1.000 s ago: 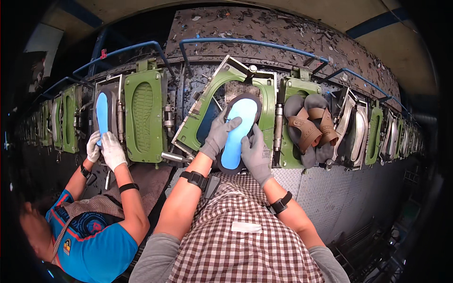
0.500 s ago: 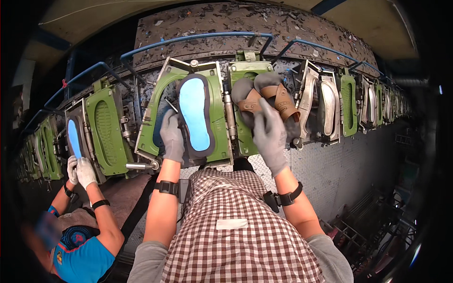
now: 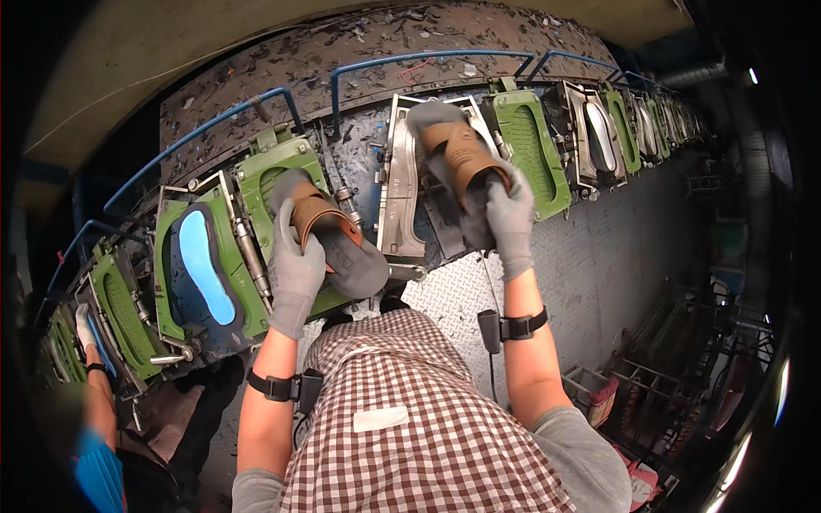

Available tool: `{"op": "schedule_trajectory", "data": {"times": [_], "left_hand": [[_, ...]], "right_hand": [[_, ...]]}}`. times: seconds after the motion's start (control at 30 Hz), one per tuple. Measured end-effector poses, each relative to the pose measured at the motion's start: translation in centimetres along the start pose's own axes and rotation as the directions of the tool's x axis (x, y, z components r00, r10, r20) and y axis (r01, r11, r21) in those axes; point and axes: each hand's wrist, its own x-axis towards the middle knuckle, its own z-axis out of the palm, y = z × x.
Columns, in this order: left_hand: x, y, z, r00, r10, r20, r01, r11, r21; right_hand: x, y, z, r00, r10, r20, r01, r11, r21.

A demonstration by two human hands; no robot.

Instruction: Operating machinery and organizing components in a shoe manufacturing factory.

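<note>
My gloved left hand (image 3: 297, 272) is closed on a sandal (image 3: 356, 267) with a grey sole and wide brown straps. That sandal lies tilted in front of a green mould (image 3: 256, 175). Higher and to the right, my gloved right hand (image 3: 511, 221) grips a second sandal (image 3: 466, 158) of the same kind by its heel end, its toe pointing away from me. Behind this one stands an open silver metal mould (image 3: 399, 184), partly covered by it. To the left, a bright blue insole (image 3: 205, 265) with a dark rim rests in another mould.
A row of green and silver moulds (image 3: 528, 145) curves off to both sides. Blue rails (image 3: 432, 56) run behind them, before a scrap-strewn board (image 3: 368, 34). A co-worker's gloved hand (image 3: 85, 327) is at the far left. Patterned metal flooring (image 3: 457, 291) lies below.
The view has swung to the right. My left hand has moved from beside the blue insole onto one sandal, and my right hand now holds the other. The two sandals have come apart.
</note>
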Motion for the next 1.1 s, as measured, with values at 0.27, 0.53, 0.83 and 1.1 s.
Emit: {"op": "schedule_trajectory", "data": {"times": [0.27,0.53,0.83,1.1], "left_hand": [[-1.5,12.8,17.4,0.921,0.39,0.007,-0.384,0.91,-0.155],[5.2,7.8,30.5,0.984,-0.134,0.12,0.169,0.916,-0.363],[1.4,3.4,31.9,0.962,-0.105,0.251,0.257,0.653,-0.713],[-6.5,8.3,27.9,0.565,-0.289,0.773,0.778,-0.127,-0.616]], "right_hand": [[1.2,2.1,-9.0,0.817,0.365,0.447,-0.512,0.817,0.268],[3.8,10.4,-10.7,0.909,0.264,0.322,-0.364,0.88,0.305],[9.9,8.3,-4.8,0.839,-0.173,0.516,0.404,0.833,-0.377],[8.6,7.7,-1.1,0.551,-0.179,0.815,0.512,0.844,-0.16]]}}
